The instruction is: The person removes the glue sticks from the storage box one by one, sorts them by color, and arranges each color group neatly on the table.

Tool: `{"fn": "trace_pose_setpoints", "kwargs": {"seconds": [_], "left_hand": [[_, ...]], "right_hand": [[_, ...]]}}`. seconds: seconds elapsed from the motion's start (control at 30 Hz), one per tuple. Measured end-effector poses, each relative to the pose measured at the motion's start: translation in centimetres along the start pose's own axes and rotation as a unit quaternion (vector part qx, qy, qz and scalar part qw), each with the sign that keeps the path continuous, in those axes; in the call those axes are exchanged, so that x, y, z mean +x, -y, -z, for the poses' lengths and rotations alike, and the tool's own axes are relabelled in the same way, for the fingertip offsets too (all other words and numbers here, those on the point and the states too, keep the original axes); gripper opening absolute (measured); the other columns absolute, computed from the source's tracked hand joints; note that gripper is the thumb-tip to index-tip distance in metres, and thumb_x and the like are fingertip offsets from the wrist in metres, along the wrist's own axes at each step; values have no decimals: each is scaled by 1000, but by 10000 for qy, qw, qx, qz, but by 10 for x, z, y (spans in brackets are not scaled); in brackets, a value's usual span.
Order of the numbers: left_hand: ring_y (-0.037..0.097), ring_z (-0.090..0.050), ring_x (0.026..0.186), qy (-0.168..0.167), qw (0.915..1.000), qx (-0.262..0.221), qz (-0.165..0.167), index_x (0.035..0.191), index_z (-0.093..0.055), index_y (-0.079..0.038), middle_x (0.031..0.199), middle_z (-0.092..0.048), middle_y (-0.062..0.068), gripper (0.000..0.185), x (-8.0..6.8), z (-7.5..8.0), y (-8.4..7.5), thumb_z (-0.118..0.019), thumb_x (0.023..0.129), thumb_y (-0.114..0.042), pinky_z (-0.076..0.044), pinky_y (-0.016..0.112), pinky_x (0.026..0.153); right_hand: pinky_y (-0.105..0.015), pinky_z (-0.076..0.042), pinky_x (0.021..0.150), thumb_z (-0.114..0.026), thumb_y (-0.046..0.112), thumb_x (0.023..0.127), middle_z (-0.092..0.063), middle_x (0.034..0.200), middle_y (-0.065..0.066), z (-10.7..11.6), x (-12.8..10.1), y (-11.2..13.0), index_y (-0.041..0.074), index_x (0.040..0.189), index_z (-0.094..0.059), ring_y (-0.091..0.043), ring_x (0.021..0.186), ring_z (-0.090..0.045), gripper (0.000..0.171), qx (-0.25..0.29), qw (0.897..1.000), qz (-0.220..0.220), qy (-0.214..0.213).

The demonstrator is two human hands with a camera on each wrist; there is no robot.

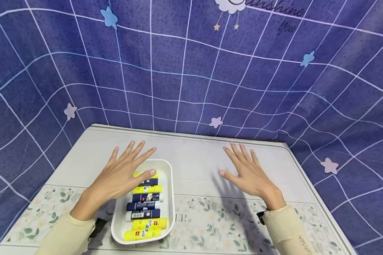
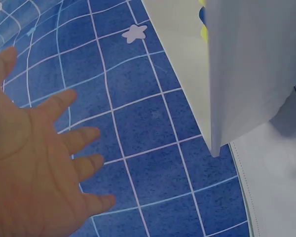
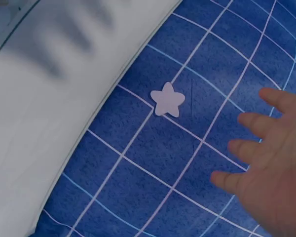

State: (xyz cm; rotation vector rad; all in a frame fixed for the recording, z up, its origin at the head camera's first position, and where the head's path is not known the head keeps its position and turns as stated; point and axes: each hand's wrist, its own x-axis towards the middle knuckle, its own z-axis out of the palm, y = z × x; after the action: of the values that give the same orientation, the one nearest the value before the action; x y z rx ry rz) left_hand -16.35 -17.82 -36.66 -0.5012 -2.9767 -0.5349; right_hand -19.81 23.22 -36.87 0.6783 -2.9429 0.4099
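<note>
I'm spreading left hand (image 1: 118,179) and right hand (image 1: 250,175) wide, empty; labelled glue sticks (image 1: 143,206) are lying in a tray (image 1: 171,198) toward the worktop's (image 1: 191,166) left edge, beside "ER" (image 1: 181,217).

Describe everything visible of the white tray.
The white tray is a shallow rectangle with rounded corners and a raised rim, smooth like plastic. It sits upright on the left part of the table, long sides running away from the person. Inside, eight visible yellow and dark-blue tubes lie crosswise in a row. The left hand is above its far-left part, hiding some of it, apparently not touching.
</note>
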Motion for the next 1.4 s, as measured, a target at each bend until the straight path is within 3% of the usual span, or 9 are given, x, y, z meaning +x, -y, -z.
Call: {"fn": "trace_pose_setpoints", "kwargs": {"seconds": [0.2,0.4,0.57,0.8,0.93,1.13,1.23,1.4], "left_hand": [[44,-17,159,-17,9999,-53,107,160,-39,-35,172,-25,14,71,-8,3,3,-44,99,-72,-10,72,129],[50,-28,154,-7,9987,-191,463,160,-40,-32,171,-26,16,71,-24,5,15,-44,100,-70,-30,83,114],[54,-33,149,-86,9973,-410,607,158,-43,-29,168,-30,20,69,-34,2,24,-47,101,-67,-33,86,108],[55,-35,147,-181,9936,-702,869,158,-43,-20,164,-34,24,71,-53,-11,35,-49,102,-63,-32,85,109],[52,-44,142,-324,9913,-935,869,153,-49,-16,159,-44,21,63,-63,-17,42,-54,103,-55,-40,80,108],[38,-71,109,-338,9867,-1403,746,143,-60,-11,146,-59,18,44,-71,-25,49,-65,100,-23,-64,55,86],[34,-74,102,-331,9850,-1514,764,141,-61,-7,140,-63,20,44,-73,-28,50,-66,98,-17,-67,49,81],[37,-75,103,-258,9827,-1600,895,144,-55,0,133,-66,25,52,-70,-33,48,-68,96,-15,-68,47,82]], "right_hand": [[-64,-13,132,-54,61,100,-12,175,-1,-5,6,1,31,166,-21,-32,163,-13,80,290,9986,352,-277],[-67,-27,126,-60,54,100,-24,173,-1,-11,13,7,30,163,-32,-33,159,-26,74,675,9942,642,-542],[-70,-26,126,-61,50,100,-27,172,-2,-15,19,15,28,162,-35,-33,158,-28,71,988,9913,714,-487],[-67,-31,124,-58,54,101,-32,170,0,-23,27,30,26,159,-40,-29,157,-32,67,1059,9897,924,-275],[-64,-32,126,-59,52,101,-36,167,-2,-27,32,39,24,158,-43,-28,155,-34,66,1220,9868,1041,-215],[-59,-33,127,-58,51,102,-40,165,1,-30,42,52,27,157,-43,-25,155,-35,62,1762,9775,1161,56],[-58,-34,127,-57,52,102,-41,163,3,-34,46,58,28,156,-43,-23,154,-36,61,1799,9755,1260,155],[-56,-36,127,-57,53,102,-44,162,1,-38,54,65,25,155,-45,-21,153,-39,61,1783,9743,1359,219]]}}
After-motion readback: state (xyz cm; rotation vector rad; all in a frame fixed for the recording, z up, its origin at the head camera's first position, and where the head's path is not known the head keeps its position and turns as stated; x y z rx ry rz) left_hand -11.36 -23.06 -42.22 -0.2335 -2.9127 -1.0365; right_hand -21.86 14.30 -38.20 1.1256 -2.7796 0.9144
